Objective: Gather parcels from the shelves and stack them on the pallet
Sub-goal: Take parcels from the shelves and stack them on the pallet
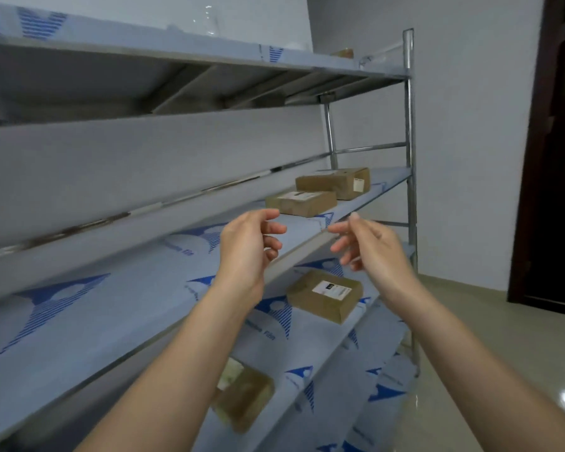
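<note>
Shelving unit (409,132): metal frame, several tiers, each shelf covered in pale film printed with blue triangles.
Middle shelf (385,182): carries two brown cardboard parcels toward its right end.
Near parcel (300,202): flat box with a white label on top, just beyond the left hand.
Far parcel (335,182): flat box with a small white label on its end face, just behind and right of the near parcel, close enough that touching cannot be told.
Lower parcel (325,295): on the shelf below, white label on top, lying between the two forearms.
Lowest parcel (245,394): on a lower tier, partly hidden by the left forearm, blurred.
Left hand (247,244): raised at the middle shelf's front edge, fingers loosely curled, holding nothing.
Right hand (369,244): raised opposite, fingers loosely bent and spread, holding nothing.
Floor (509,337): pale tiles.
Door (555,151): dark, at far right.
</note>
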Tool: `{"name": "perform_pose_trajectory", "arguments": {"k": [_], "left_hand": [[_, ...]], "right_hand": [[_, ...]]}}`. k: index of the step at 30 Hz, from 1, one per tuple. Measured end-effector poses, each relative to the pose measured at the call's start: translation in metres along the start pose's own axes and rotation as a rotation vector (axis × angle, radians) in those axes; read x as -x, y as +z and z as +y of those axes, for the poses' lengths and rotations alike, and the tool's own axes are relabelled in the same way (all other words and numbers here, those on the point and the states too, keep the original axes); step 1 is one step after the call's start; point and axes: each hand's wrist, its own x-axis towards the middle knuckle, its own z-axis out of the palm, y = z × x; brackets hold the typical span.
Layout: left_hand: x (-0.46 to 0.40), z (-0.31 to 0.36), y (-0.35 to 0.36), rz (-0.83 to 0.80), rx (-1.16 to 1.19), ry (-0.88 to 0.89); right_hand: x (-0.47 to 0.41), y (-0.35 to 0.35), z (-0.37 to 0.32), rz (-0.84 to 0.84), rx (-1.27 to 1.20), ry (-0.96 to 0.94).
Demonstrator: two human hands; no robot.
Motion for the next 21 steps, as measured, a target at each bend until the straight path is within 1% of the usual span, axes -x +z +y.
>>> {"name": "perform_pose_trajectory", "arguments": {"k": [6,11,15,18,21], "left_hand": [[-0.088,-0.046,0.086,-0.064,-0.016,-0.015],[-0.188,-0.084,0.155,-0.059,0.013,-0.023],[-0.271,-0.105,0.209,0.019,0.042,-0.044],[-0.32,-0.127,0.248,0.119,0.055,-0.079],[-0.353,-0.15,0.279,0.247,-0.038,-0.124]], "right_hand": [[-0.081,-0.053,0.052,0.1,-0.004,0.059],[-0.191,-0.074,0.079,0.127,-0.037,0.018],[-0.28,-0.09,0.094,0.112,0.005,0.036],[-0.335,-0.114,0.104,0.124,0.037,0.025],[-0.38,-0.137,0.122,0.155,0.066,0.008]]}}
